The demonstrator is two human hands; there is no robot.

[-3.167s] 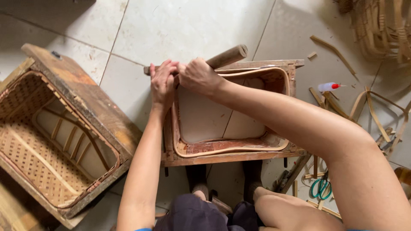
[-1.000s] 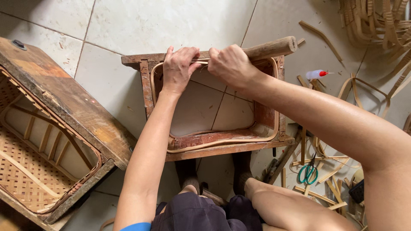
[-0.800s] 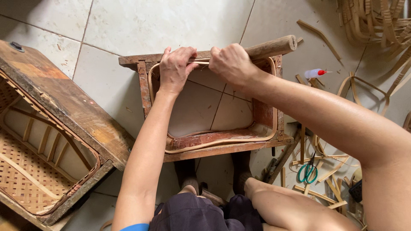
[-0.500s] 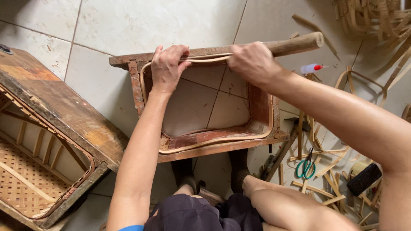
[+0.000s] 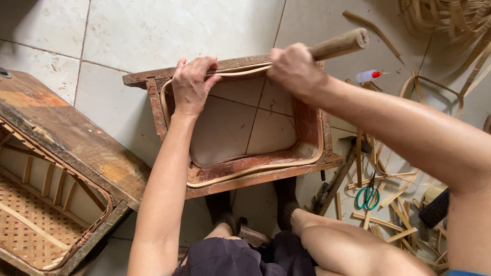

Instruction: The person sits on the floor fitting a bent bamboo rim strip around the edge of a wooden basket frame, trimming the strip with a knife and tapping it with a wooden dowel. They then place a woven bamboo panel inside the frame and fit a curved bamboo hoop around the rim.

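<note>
While the wooden frame [image 5: 240,174] stands on the tiled floor [image 5: 153,30] between the person's knees, the left hand [image 5: 192,84] lies with fingers curled over its far rail, pressing down on the pale cane strip [image 5: 240,70] that lines the inside. Closed in a fist, the right hand [image 5: 291,66] grips a wooden handle [image 5: 340,43] just above the same rail. Beside the frame on the left lies a second frame with woven cane [image 5: 46,204]; green-handled scissors [image 5: 367,197] rest among offcuts on the right.
</note>
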